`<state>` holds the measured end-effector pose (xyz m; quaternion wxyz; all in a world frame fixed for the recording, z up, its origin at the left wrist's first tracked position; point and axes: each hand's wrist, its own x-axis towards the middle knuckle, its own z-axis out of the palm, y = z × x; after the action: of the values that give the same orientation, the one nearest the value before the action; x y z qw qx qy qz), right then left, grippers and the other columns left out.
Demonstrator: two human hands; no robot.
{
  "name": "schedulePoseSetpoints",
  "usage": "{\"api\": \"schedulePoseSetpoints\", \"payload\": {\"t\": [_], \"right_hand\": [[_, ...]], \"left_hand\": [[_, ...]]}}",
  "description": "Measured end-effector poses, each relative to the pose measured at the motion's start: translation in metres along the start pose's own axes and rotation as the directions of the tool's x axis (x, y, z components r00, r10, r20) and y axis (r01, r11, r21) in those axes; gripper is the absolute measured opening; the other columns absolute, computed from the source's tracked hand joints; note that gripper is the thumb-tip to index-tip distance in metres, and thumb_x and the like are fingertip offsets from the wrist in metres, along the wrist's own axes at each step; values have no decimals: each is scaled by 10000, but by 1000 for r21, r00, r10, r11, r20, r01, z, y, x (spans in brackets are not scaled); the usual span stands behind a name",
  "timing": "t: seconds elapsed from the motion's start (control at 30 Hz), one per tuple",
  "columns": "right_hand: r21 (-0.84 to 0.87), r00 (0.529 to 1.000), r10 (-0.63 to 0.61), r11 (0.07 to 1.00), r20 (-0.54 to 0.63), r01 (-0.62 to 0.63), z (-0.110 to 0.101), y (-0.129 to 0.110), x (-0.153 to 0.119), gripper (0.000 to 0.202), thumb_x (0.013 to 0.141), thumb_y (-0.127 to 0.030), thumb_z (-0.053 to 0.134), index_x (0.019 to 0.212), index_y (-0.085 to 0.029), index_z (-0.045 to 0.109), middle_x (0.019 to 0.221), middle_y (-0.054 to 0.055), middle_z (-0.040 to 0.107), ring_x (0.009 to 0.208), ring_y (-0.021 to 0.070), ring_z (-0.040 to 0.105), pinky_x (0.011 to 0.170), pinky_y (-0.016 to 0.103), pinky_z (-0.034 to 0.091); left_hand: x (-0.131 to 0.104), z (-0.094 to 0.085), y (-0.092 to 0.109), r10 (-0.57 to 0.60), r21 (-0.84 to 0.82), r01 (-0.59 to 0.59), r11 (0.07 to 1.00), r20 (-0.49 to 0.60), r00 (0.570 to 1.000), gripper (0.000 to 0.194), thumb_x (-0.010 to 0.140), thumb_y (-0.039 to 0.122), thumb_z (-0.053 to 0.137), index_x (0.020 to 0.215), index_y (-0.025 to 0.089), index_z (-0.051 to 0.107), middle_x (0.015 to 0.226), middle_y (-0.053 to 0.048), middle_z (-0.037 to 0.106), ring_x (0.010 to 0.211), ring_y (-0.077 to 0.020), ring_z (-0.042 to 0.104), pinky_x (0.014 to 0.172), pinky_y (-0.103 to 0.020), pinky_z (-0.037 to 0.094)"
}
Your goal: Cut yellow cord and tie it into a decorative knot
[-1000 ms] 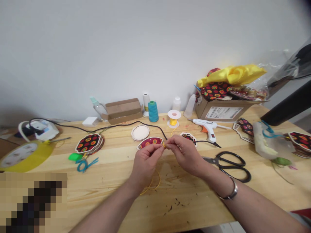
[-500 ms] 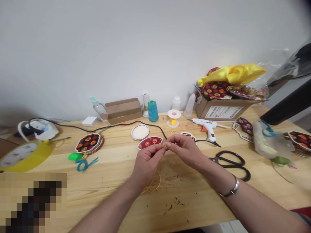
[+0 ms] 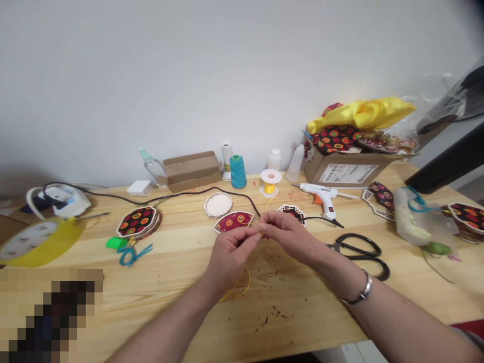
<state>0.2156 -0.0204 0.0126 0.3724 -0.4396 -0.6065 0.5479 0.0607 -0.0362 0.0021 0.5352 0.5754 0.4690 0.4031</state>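
Thin yellow cord (image 3: 248, 282) is pinched between my two hands, and a loop of it hangs below my left hand. My left hand (image 3: 234, 249) grips the cord with thumb and forefinger. Touching it from the right, my right hand (image 3: 285, 233) is closed on the same cord. A strand runs up behind the fingers to a white spool (image 3: 270, 176) wound with yellow. Just beyond the hands lie a fan-shaped maroon fabric piece (image 3: 233, 220) and a lattice-edged piece (image 3: 292, 210), partly covered by my right hand. The fingertips hide the exact point of contact.
Black-handled scissors (image 3: 363, 254) lie right of my right forearm, with a glue gun (image 3: 321, 196) behind. A teal thread cone (image 3: 238, 172) and a cardboard box (image 3: 340, 169) stand near the wall. At left are stacked fabric pieces (image 3: 138, 222) and a yellow tape roll (image 3: 45, 242).
My fingertips have shifted slightly, and a short strand of yellow cord now shows above them, over the maroon piece. Both hands stay close together on the cord.
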Motion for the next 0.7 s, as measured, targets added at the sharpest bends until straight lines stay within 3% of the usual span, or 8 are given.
{"api": "schedulePoseSetpoints", "payload": {"t": [0.27, 0.47, 0.6, 0.7], "right_hand": [[34, 999, 35, 999, -8, -34, 4, 3, 0, 221, 809, -341, 506, 681, -162, 487, 648, -35, 430, 613, 95, 384, 572, 234, 297], [123, 998, 47, 991, 36, -51, 0, 7, 4, 303, 804, -425, 519, 668, -154, 503, 610, -38, 426, 567, 89, 366, 551, 240, 288], [173, 999, 44, 984, -6, -42, -2, 6, 5, 391, 820, -498, 464, 697, -141, 566, 613, -19, 468, 552, 91, 386, 539, 242, 300], [169, 999, 40, 985, -1, -39, -3, 5, 4, 362, 793, -474, 528, 667, -138, 574, 590, -21, 474, 551, 88, 384, 537, 239, 289]], "left_hand": [[-1, 0, -3, 2, -49, -3, 999, -5, 1000, 142, 759, 271, 608, 724, 173, 703, 486, 51, 454, 455, -49, 297, 445, -187, 260], [1, 1, -1, -56, -111, 54, 992, -9, 998, 172, 749, 309, 617, 726, 159, 699, 446, 57, 431, 434, -51, 304, 441, -193, 270], [2, 2, 0, -91, -154, 81, 985, -59, 994, 190, 723, 327, 639, 718, 145, 689, 440, 67, 407, 428, -48, 288, 436, -196, 254], [1, 2, -1, -89, -156, 82, 984, -40, 995, 206, 727, 343, 634, 734, 145, 689, 443, 72, 381, 432, -50, 270, 437, -202, 234]]}}
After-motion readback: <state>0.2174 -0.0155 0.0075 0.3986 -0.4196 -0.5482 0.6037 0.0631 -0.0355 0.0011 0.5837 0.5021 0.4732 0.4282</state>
